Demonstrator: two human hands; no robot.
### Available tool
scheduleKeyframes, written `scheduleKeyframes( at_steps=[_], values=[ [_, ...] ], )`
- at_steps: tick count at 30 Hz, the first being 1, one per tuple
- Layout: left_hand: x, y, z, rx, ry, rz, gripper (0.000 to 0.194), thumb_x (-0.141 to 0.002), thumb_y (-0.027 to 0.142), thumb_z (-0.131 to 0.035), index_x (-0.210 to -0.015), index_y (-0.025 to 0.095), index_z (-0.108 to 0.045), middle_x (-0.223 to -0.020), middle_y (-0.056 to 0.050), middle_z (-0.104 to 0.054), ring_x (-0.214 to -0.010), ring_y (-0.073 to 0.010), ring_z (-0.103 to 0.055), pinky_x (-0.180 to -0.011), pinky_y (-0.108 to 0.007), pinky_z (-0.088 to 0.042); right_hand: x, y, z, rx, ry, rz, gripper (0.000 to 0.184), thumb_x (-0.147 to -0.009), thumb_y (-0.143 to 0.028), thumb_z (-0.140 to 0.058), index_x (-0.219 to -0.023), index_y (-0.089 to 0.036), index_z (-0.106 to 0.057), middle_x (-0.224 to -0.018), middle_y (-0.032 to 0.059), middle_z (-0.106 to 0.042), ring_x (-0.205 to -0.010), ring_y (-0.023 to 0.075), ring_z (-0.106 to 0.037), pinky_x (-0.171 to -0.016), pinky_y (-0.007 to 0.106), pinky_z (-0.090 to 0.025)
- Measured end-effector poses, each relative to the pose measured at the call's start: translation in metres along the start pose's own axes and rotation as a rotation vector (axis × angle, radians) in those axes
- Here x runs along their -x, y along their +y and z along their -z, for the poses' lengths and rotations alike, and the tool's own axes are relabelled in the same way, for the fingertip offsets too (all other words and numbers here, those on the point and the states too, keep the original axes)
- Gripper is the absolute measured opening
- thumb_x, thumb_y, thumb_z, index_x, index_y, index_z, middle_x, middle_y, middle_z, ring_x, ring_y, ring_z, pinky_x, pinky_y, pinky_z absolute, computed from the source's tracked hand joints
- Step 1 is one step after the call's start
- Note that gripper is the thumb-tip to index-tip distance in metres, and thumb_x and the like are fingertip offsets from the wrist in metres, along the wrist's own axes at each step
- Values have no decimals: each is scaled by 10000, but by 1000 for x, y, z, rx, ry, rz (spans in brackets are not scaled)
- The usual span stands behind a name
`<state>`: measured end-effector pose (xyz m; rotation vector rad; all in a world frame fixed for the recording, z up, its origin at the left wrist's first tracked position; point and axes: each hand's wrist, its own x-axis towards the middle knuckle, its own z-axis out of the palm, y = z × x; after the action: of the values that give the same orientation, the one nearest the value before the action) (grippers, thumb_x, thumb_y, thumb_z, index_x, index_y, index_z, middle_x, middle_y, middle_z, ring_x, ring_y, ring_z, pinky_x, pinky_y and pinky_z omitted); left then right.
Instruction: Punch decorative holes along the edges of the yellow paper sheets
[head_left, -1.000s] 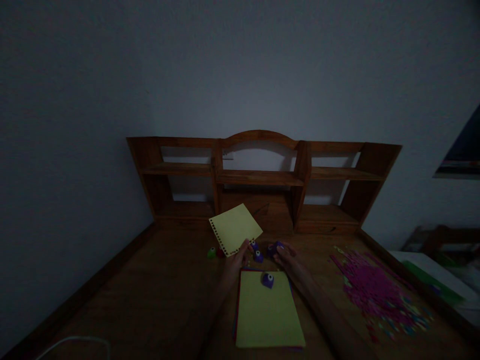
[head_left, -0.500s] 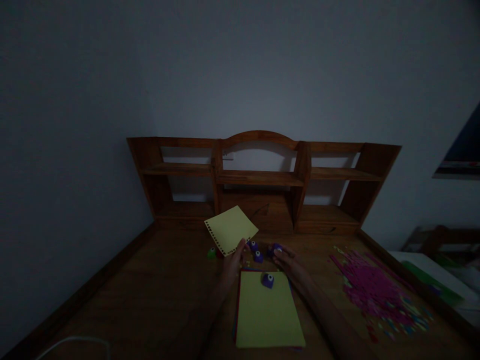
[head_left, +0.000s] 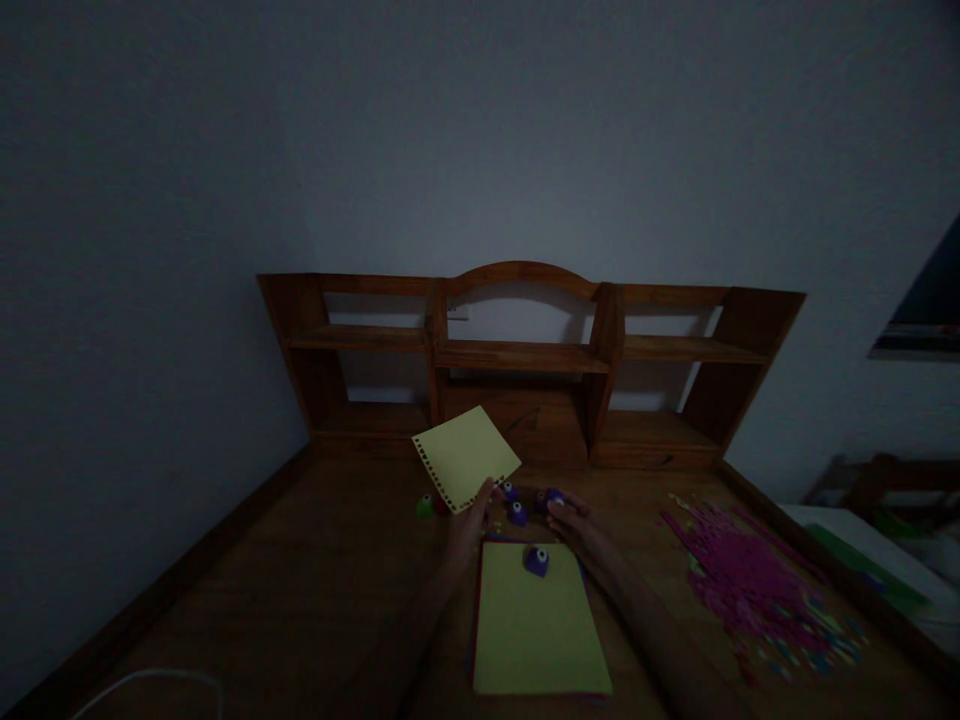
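My left hand [head_left: 466,525] pinches a corner of a yellow paper sheet [head_left: 465,456] and holds it up tilted; one edge of the sheet has a row of punched holes. My right hand [head_left: 574,522] rests on the wooden desk with its fingers closed around a small purple punch [head_left: 553,497]. Two more purple punches [head_left: 513,503] sit between my hands. Another purple punch [head_left: 535,560] stands on the far end of a yellow paper stack [head_left: 534,625] lying in front of me.
A wooden shelf unit [head_left: 525,355] stands at the back of the desk [head_left: 300,590] against the wall. A small green punch [head_left: 425,506] lies left of my left hand. A spread of pink paper cut-outs [head_left: 739,575] covers the right side. A white cable [head_left: 142,680] curls at lower left.
The yellow sheet in my left hand has shifted slightly left and back; both hands stay nearly where they were.
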<state>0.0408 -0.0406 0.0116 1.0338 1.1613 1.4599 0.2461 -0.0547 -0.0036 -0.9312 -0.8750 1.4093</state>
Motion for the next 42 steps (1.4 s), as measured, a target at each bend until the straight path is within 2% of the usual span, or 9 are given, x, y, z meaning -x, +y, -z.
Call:
scheduleKeyframes(
  at_steps=[5, 11, 19, 22, 27, 33, 35, 38, 42],
  values=[
    [0, 2, 0, -28, 27, 22, 514, -670, 676, -704, -613, 168, -648, -436, 30, -456, -434, -118, -421, -493, -261, -342, 2, -4, -3, 37, 11, 56, 406, -615, -331, -888, -970, -201, -738, -1025, 66, -752, -748, 153, -681, -683, 256, -530],
    [1, 2, 2, -13, 9, 4, 505, -670, 670, -708, -627, 170, -655, -505, 9, -522, -477, -132, -459, -521, -272, -371, 5, -6, -4, 82, -7, 68, 397, -658, -363, -861, -1007, -215, -741, -1056, 64, -746, -726, 134, -655, -662, 245, -509],
    [-1, 1, 1, 8, -12, -13, 530, -662, 686, -701, -639, 158, -666, -519, 0, -530, -494, -134, -468, -521, -269, -393, 2, -5, -1, 139, -21, 92, 417, -659, -404, -851, -1016, -218, -743, -1010, 61, -751, -654, 130, -629, -621, 253, -497],
    [1, 4, 0, 15, -10, -21, 523, -657, 681, -707, -645, 160, -662, -532, 3, -539, -486, -128, -459, -519, -265, -388, 3, -5, -1, 138, -13, 85, 448, -645, -405, -859, -1035, -221, -738, -1017, 65, -750, -672, 141, -642, -629, 261, -503],
    [4, 6, 0, 21, -12, 2, 536, -651, 701, -694, -645, 166, -664, -513, 6, -530, -475, -130, -454, -510, -265, -377, 4, -3, -2, 128, -11, 93, 440, -654, -399, -855, -1042, -230, -734, -1047, 67, -749, -814, 186, -685, -667, 266, -511],
    [4, 6, 0, -10, -30, 32, 525, -641, 692, -704, -637, 168, -684, -543, -8, -566, -473, -137, -469, -494, -274, -371, 0, -1, -2, 106, -7, 91, 440, -623, -386, -874, -1010, -228, -734, -1070, 77, -748, -857, 204, -697, -672, 271, -517],
    [4, 2, -1, -21, -14, 51, 497, -646, 663, -721, -648, 167, -696, -556, -19, -592, -483, -148, -496, -503, -281, -388, -1, -1, -2, 109, 13, 86, 445, -608, -393, -879, -990, -217, -734, -1035, 79, -755, -812, 207, -697, -659, 285, -522],
    [6, -4, -2, -5, -28, 27, 441, -678, 600, -740, -727, 162, -720, -657, -55, -674, -601, -196, -604, -573, -300, -459, -1, 0, -3, 136, 17, 87, 465, -579, -402, -891, -973, -208, -738, -972, 78, -762, -724, 195, -683, -641, 302, -524],
    [11, -4, -7, 65, -56, -41, 399, -667, 488, -803, -878, 159, -722, -985, -123, -740, -918, -265, -681, -818, -365, -531, 1, 0, -6, 206, 8, 112, 448, -549, -393, -903, -929, -211, -749, -775, 32, -748, -594, 164, -638, -588, 294, -508]
  ],
)
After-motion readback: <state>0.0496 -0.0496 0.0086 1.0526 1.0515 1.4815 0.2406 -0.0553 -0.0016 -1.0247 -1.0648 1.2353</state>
